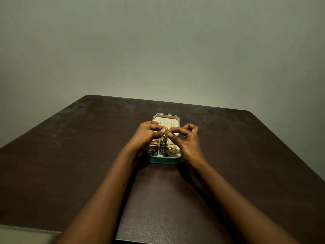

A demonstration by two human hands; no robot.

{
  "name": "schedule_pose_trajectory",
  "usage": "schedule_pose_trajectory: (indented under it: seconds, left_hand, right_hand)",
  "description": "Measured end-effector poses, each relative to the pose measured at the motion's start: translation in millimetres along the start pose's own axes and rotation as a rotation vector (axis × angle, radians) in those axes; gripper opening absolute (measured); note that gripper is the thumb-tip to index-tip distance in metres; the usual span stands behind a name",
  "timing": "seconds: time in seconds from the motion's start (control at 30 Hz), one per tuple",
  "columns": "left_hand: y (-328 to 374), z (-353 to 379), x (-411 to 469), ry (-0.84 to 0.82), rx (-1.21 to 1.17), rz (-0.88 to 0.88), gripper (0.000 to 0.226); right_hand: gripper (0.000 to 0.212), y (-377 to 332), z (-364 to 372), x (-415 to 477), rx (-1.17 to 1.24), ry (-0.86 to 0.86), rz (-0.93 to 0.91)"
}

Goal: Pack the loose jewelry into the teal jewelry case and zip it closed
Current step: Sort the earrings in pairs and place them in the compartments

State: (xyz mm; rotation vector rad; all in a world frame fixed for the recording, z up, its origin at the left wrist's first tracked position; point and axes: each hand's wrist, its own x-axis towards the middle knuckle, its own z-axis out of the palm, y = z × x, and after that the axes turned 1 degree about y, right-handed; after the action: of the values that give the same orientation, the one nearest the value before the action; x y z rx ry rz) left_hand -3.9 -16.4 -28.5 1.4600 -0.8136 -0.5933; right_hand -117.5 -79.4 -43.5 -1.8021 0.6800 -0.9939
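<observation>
The teal jewelry case [162,160] lies open in the middle of the dark table, its cream lid [166,118] folded away from me. Its small compartments hold gold and dark pieces of jewelry [173,148]. Both hands hover over the case. My left hand [149,132] and my right hand [184,140] pinch the top of a dark dangling chain piece [165,140] between thumbs and forefingers; it hangs down over the middle compartments. My hands hide the middle of the case.
The dark brown table [88,147] spreads wide around the case, its far edge against a plain grey-green wall [158,50]. My forearms cross the near part of the table.
</observation>
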Motion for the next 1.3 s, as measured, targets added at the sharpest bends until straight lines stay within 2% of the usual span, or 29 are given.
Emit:
schedule_pose_trajectory:
  seconds: [0.17,0.33,0.77,0.9,1.03,1.13,1.3]
  left_hand:
    - [4.3,-1.6,-3.2,-0.032,-0.014,-0.010,0.027]
    - [4.7,-1.7,-3.4,-0.041,0.019,0.002,0.030]
    - [-3.6,-5.1,2.8,-0.070,0.239,-0.023,0.019]
    - [-13.4,-11.8,7.8,-0.085,0.296,-0.049,0.009]
    - [-21.9,-17.2,14.6,-0.069,0.475,-0.072,0.026]
    - [-23.2,-21.0,16.5,-0.092,0.524,-0.115,0.028]
    - [-18.1,-19.4,10.5,-0.096,0.621,-0.101,0.027]
  right_hand:
    - [0.010,-9.5,1.7,-2.8,0.038,0.009,-0.005]
    - [0.027,-3.7,2.0,-0.1,0.011,-0.001,-0.012]
    - [0.026,-4.1,-4.4,-2.3,-0.163,-0.044,0.059]
    - [0.028,-1.7,-4.1,-2.7,-0.177,-0.029,0.041]
    - [0.028,-1.7,-3.3,-4.2,-0.209,-0.029,0.041]
    - [0.008,-0.5,-3.9,-4.8,-0.281,-0.030,0.039]
    - [0.013,4.5,-1.7,-5.1,-0.356,-0.050,0.046]
